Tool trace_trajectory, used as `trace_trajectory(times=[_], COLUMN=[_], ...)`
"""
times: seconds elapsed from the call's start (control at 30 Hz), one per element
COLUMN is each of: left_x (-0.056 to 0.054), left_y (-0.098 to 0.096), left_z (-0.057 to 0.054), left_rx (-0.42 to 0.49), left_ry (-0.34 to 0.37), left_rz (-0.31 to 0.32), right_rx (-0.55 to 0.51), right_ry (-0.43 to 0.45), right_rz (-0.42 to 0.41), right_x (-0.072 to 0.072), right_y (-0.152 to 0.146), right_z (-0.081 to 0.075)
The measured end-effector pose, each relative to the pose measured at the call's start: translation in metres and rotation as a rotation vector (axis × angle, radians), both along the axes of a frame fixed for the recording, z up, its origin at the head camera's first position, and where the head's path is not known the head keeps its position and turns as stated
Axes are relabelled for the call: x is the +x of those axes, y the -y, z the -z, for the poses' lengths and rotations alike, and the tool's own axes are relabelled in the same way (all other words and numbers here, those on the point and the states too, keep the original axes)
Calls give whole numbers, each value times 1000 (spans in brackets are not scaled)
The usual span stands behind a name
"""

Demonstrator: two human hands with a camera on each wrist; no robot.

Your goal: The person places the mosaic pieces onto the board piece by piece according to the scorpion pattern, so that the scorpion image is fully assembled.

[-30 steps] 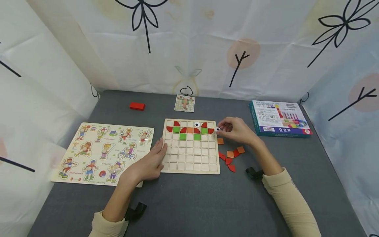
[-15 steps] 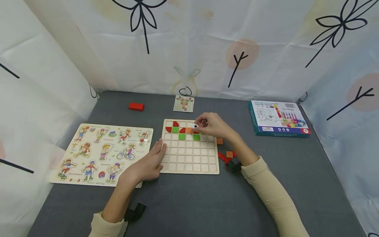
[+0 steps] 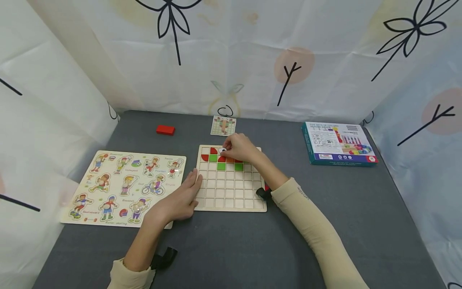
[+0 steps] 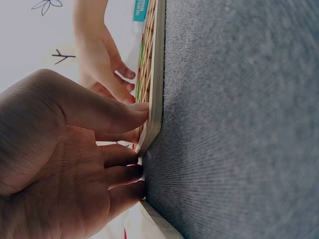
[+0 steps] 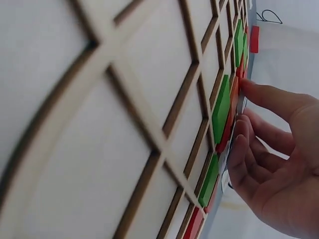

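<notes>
My right hand pinches a small white tile with a black dot over the top rows of a square wooden grid board. In the right wrist view its thumb and fingertips are right at the coloured tiles. Red quarter-circles, green squares and an orange square sit in the board's upper cells, partly covered by that hand. My left hand rests against the board's left edge, fingers extended. In the left wrist view its thumb touches the board's corner.
A wooden puzzle board with sports figures lies at the left. A pattern card, a red block and a boxed set stand at the back. Loose red pieces are mostly hidden by the right forearm.
My right hand has carried the dotted white tile leftward from the board's right edge to its upper middle, covering another dotted tile there. The left hand has stayed in place.
</notes>
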State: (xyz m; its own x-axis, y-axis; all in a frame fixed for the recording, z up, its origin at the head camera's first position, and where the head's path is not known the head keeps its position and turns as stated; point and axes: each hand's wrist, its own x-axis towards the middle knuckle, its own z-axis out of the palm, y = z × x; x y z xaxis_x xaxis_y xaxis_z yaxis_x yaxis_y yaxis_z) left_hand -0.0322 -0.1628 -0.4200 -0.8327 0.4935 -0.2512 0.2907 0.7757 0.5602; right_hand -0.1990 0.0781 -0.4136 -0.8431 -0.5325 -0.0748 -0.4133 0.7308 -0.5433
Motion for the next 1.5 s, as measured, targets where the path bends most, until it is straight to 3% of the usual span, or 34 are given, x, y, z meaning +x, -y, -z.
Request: trace_trajectory(times=[0.27,0.5,0.77,0.93,1.27,1.5], left_x=[0,0,0,0,1,1], left_y=[0,-1,2,0,-2,-2], left_z=[-1,-2,3,-2,-4,-3], left_rx=[1,1,78,43,2,-3], left_ry=[1,0,10,18,9,-7], left_rz=[-4,-3,-15,-12,-9,-9], right_rx=[-24,-90,-51,-70,-158,-160], right_ry=[54,60,64,72,80,69], right_rz=[39,-2,-28,-30,2,13], right_x=[-3,-5,-6,-4,10,29], right_y=[4,2,1,-2,-34,-64], right_z=[-1,2,1,1,-10,-16])
